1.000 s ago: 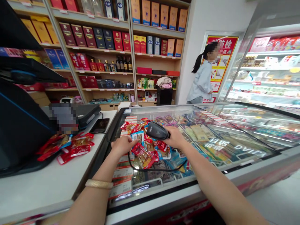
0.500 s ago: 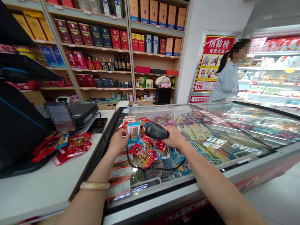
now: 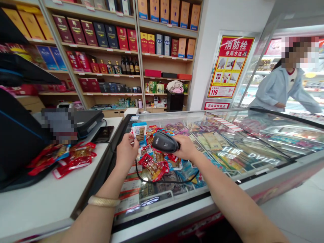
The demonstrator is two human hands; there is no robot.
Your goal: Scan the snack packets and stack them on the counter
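Observation:
My right hand [image 3: 185,147] is closed around the handle of a black barcode scanner [image 3: 164,141], whose head points left. Pinched in the fingers of my left hand [image 3: 127,150] is a small blue-edged snack packet [image 3: 139,132], held upright with a pale printed label facing me. Beneath both hands, a pile of red snack packets [image 3: 154,165] and blue ones lies on the glass top of a freezer [image 3: 162,202]. The scanner's black cable [image 3: 167,182] loops in front of the pile.
More red snack packets [image 3: 76,158] lie on the white counter [image 3: 55,192] at left, beside a phone [image 3: 103,134] and a black machine [image 3: 88,123]. Shelves of boxes [image 3: 101,33] stand behind. A person in a light blue shirt [image 3: 275,87] is beyond the freezer at right.
My left hand has moved slightly left and raised the snack packet more upright. The scanner has shifted a little left. The person at the back has moved right and turned.

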